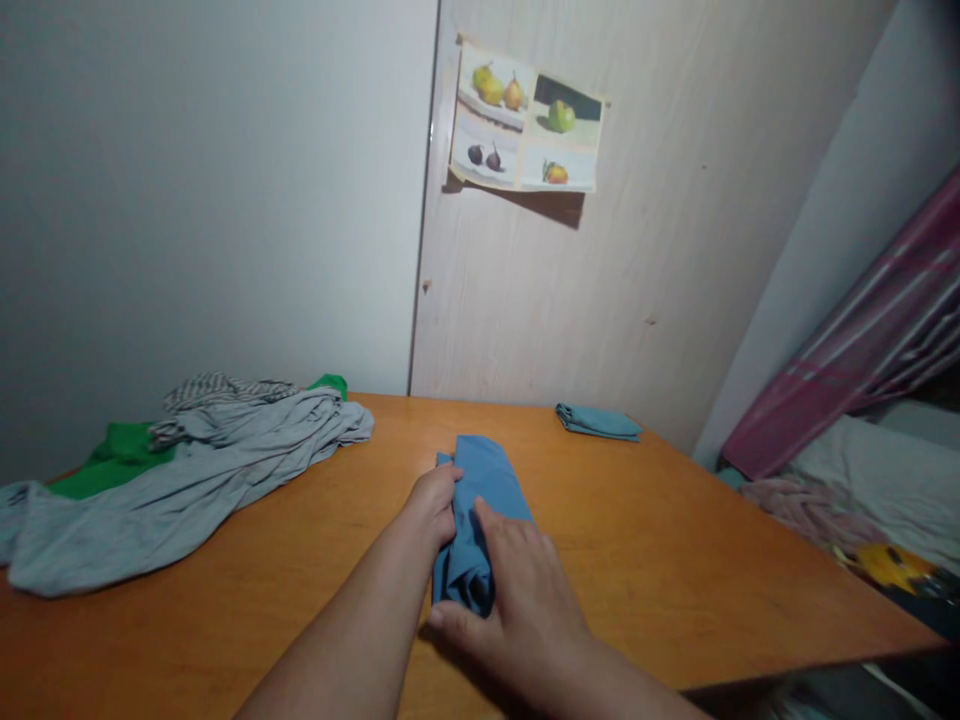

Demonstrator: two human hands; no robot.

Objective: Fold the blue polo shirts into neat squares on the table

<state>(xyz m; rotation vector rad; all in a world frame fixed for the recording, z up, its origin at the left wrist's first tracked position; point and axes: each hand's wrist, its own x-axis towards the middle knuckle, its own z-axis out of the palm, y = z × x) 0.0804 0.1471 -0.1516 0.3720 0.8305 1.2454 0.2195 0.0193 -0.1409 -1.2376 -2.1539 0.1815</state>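
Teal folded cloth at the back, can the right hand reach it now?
Probably: nothing seems to block the right hand from the teal folded cloth, though that hand's on the blue cloth.

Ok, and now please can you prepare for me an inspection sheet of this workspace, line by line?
Surface: table, orange-brown top, cloths lying on it.
Job's things: blue cloth, layered in folds, under the hands.
Clutter: grey garment in a loose heap with green cloth at left; folded teal cloth at the far right.
Grip: left hand curled at the blue cloth's left edge, pinching unclear; right hand spread over its near right side.
Cables: nothing seen; below the table's right edge too dark to tell.
Surroundings: fruit pictures on the wall, pink curtain at right.
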